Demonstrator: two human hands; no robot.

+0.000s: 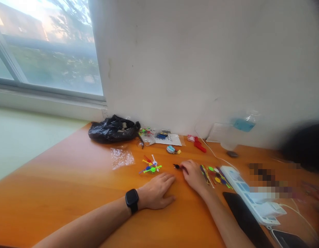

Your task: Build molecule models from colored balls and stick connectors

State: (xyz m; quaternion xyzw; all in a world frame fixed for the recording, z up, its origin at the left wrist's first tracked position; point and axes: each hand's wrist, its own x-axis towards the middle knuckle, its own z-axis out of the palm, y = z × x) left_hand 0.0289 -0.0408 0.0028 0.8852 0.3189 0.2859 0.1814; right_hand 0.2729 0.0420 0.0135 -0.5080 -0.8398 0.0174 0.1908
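My left hand [157, 191], with a black watch [131, 198] on its wrist, lies flat on the wooden table with fingers stretched out. Just beyond it is a small pile of coloured plastic arrow-shaped pieces [151, 166], in green, purple, white, yellow and red. My right hand [193, 175] has its fingers curled together at a small black piece [177, 166] on the table; its exact kind is too small to make out. Right of that hand lie loose coloured sticks [206, 175] and small round discs [217, 174], partly behind the hand.
A black plastic bag [113, 129] and a clear wrapper [122, 157] lie at the back left. A white power strip [248, 198] with cables runs along the right, beside a dark flat object [243, 217]. Another person's dark head [306, 146] shows at the right edge.
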